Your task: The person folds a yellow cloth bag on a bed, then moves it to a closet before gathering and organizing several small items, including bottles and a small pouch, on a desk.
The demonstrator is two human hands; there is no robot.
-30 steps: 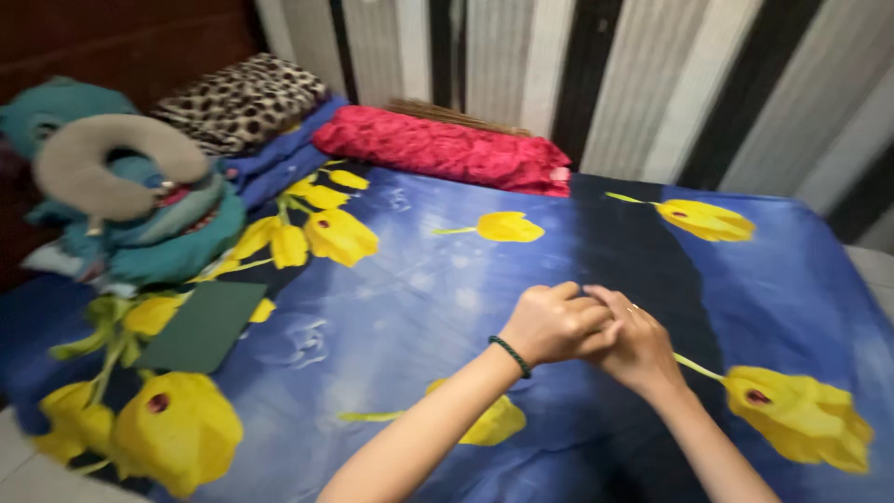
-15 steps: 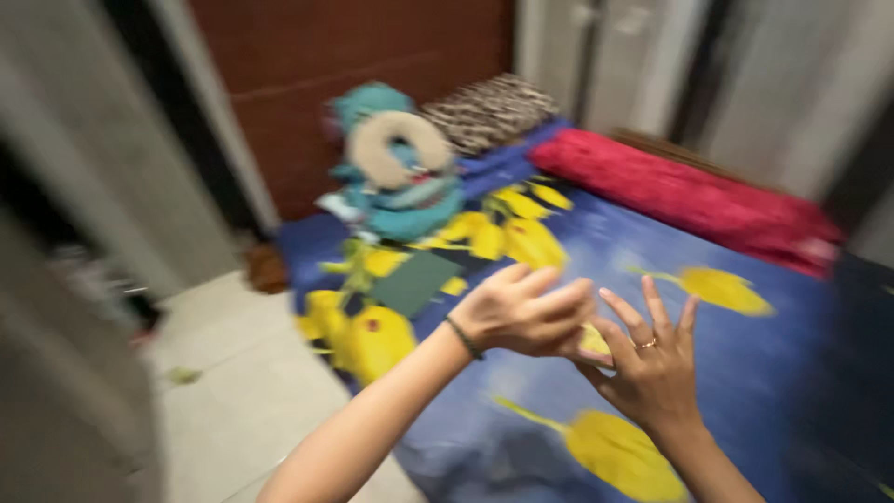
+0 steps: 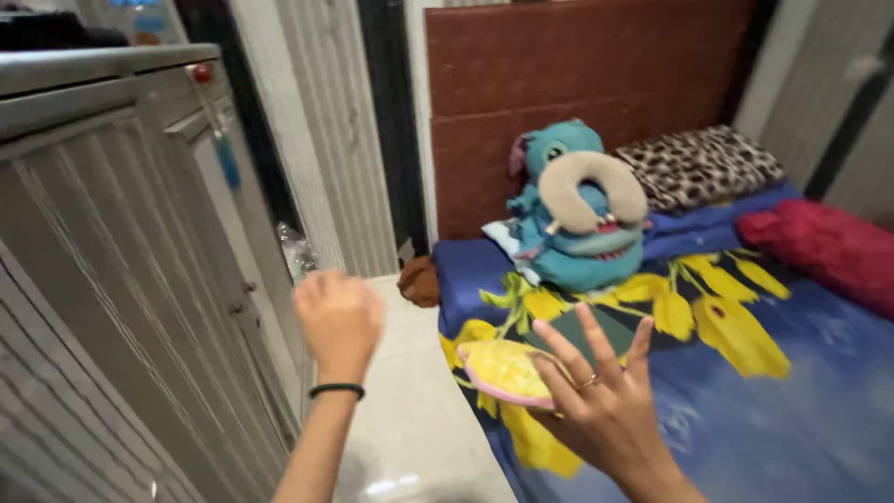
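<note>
Head view, left to right: a grey ribbed cabinet [image 3: 121,279] fills the left side. The left hand [image 3: 340,317], with a black band at the wrist, is curled into a loose fist in front of it, holding nothing visible. The right hand [image 3: 601,401] is spread wide, fingers apart, with a yellow pink-rimmed pouch [image 3: 503,371] resting against its fingers at the near left corner of the bed [image 3: 792,410]. A teal plush toy [image 3: 568,219] wearing a beige neck pillow [image 3: 589,186] sits near the bed's head end.
</note>
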